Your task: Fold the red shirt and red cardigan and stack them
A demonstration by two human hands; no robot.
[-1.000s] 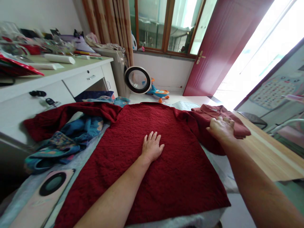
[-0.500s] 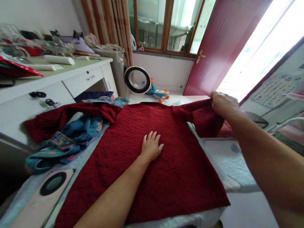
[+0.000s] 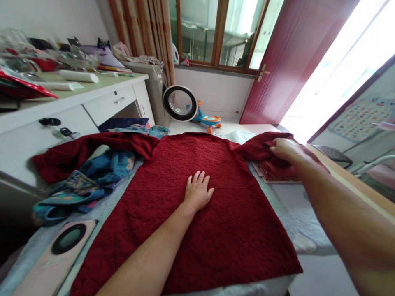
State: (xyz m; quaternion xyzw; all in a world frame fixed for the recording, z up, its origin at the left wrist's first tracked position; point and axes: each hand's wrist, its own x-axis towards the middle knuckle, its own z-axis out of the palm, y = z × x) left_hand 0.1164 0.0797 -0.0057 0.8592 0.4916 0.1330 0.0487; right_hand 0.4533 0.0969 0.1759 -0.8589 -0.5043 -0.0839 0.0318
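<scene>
A dark red long-sleeved top point(image 3: 173, 176) lies spread out on a pale cloth-covered surface, its collar end away from me. My left hand point(image 3: 197, 191) rests flat on the middle of it, fingers apart. At the right, my right hand point(image 3: 285, 150) is closed on the top's right sleeve, over a folded red cloth point(image 3: 265, 172). The left sleeve point(image 3: 92, 146) stretches out sideways across crumpled blue patterned clothing point(image 3: 105, 168).
A pink phone point(image 3: 58, 255) lies at the near left. Along the left stands a white cabinet point(image 3: 58, 135) with keys in its lock and clutter on top. Beyond are a washing machine's open round door point(image 3: 180, 103), a blue and orange ride-on toy point(image 3: 208, 119) and a red door point(image 3: 290, 57).
My right hand has lowered the right sleeve and laid it further out to the right, uncovering part of the folded red cloth. My left hand has stayed flat on the top.
</scene>
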